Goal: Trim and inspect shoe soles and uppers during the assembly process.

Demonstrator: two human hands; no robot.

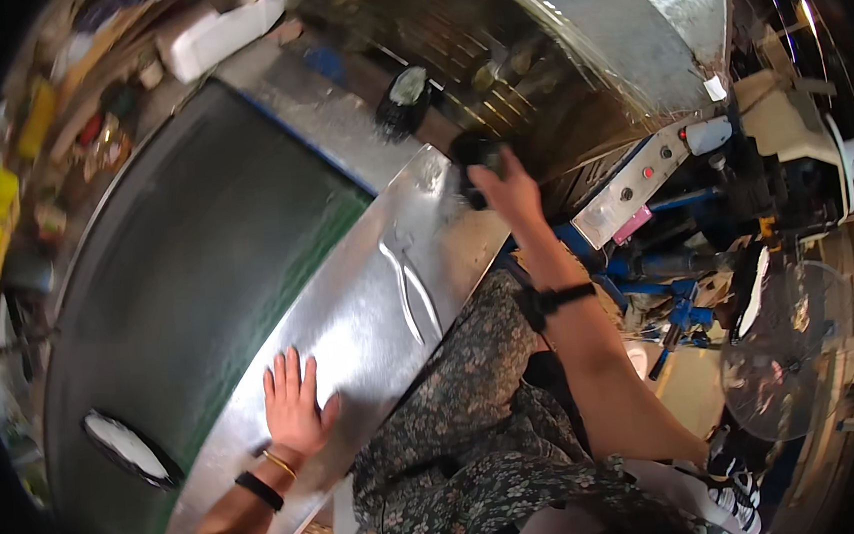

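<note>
My left hand (297,403) lies flat with its fingers stretched on the shiny metal ledge (353,348), holding nothing. My right hand (509,192) reaches out to the far end of the ledge, closed on a dark, blurred thing that looks like a black shoe (479,157). Just left of it, a black shoe with a pale underside (408,98) sits at the opening of a machine. A pair of silver pliers (410,280) rests on the ledge between my hands. Another black shoe, its white underside up (130,449), lies on the dark green conveyor belt (212,214).
The machine's metal hood (628,10) rises at the far right, above a dark opening with glowing bars. A control panel (633,182) with buttons juts out beside my right forearm. To the right are a fan (781,370) and blue machine parts (686,302). Clutter lines the far left.
</note>
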